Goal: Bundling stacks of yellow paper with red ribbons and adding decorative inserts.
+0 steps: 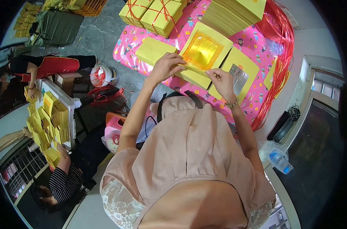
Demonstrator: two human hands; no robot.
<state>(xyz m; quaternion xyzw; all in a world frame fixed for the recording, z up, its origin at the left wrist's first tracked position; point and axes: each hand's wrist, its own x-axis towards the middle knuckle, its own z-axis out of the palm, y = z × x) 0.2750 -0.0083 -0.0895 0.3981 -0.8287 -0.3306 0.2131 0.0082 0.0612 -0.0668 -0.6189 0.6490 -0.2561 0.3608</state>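
A yellow paper sheet with a shiny gold foil square lies tilted on top of a stack of yellow paper. My left hand grips its lower left corner between fingers and thumb. At the sheet's near right edge, my right hand pinches with thumb and forefinger, its other fingers curled. A stack of plain yellow paper sits to the left, partly behind my left hand. Right of the foil sheet, more yellow paper with a silver foil square lies beside my right hand.
A pink patterned cloth covers the table. Ribbon-tied yellow bundles and a tall yellow stack stand at the back. Red strands hang at the right. Two people work at a table with yellow packets at the left.
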